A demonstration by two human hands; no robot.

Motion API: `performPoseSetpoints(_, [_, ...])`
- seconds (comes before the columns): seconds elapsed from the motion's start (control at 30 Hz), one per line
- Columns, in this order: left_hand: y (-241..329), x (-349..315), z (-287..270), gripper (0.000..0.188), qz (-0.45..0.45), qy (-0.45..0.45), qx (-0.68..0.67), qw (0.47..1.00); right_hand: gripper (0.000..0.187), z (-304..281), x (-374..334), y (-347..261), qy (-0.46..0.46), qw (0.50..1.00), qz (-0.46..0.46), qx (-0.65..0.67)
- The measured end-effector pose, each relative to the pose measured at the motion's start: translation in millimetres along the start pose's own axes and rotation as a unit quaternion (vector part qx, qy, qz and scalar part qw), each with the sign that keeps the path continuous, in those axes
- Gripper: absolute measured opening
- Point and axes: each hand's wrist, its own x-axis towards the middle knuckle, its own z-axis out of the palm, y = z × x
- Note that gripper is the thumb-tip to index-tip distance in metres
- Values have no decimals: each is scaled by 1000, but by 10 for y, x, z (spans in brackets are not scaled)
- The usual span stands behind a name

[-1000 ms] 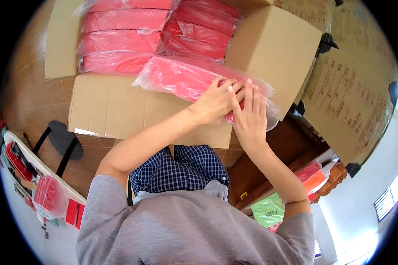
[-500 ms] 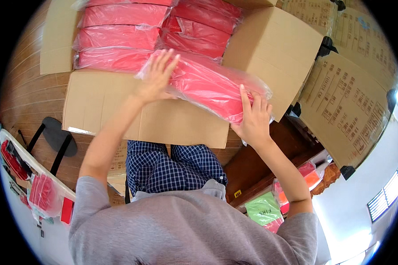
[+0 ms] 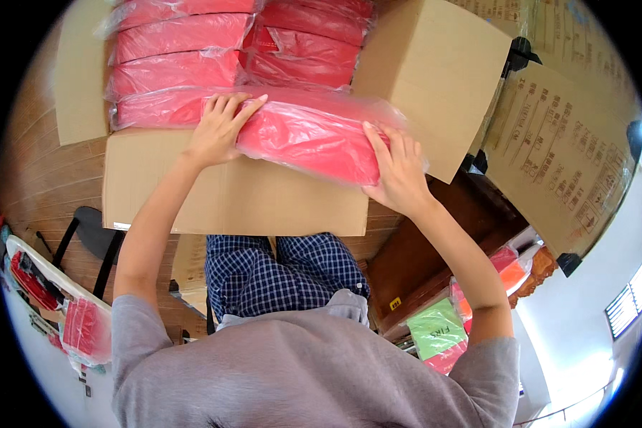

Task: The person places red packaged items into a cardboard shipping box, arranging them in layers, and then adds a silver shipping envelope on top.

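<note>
Between my hands is a long red bundle in clear plastic wrap [image 3: 310, 139], lying slantwise over the near edge of an open cardboard box [image 3: 235, 196]. My left hand [image 3: 221, 132] grips its left end, thumb and fingers across the top. At the other end my right hand [image 3: 399, 167] holds it, fingers on top and thumb at the near side. Inside the box, similar red bundles [image 3: 178, 68] stand in two rows, each in clear plastic. What the wrapped bundles contain is not plain.
Large printed cartons [image 3: 560, 153] stand at the right, beyond the box's raised flap [image 3: 435, 85]. A dark wooden piece of furniture [image 3: 435, 242] is at my right, with a green packet [image 3: 437, 329] beside it. On the left are a black stool [image 3: 96, 232] and a white-edged table [image 3: 57, 271].
The red bundle has moved slightly left and lies more nearly level. Both hands have shifted left with it, still holding its ends.
</note>
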Motion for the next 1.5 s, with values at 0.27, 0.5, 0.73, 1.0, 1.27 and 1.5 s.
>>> performPoseSetpoints(0.27, [-115,-29,-14,97,10,-12,38,999,96,164,41,-17,26,999,2,32])
performPoseSetpoints(0.5, [-2,146,-64,98,28,-15,53,998,94,445,-7,365,42,997,4,68])
performPoseSetpoints(0.73, [-97,413,804,97,-17,-94,185,978,92,1421,253,811,-94,988,50,-108])
performPoseSetpoints(1.0, [-72,757,1155,101,-132,-64,43,988,85,1821,1067,877,-291,932,214,-11])
performPoseSetpoints(1.27, [344,-925,598,53,-288,280,-207,892,57,1788,723,745,-48,992,116,2])
performPoseSetpoints(1.5, [1073,-4041,426,36,-610,506,-77,605,34,1015,928,-732,-27,998,2,54])
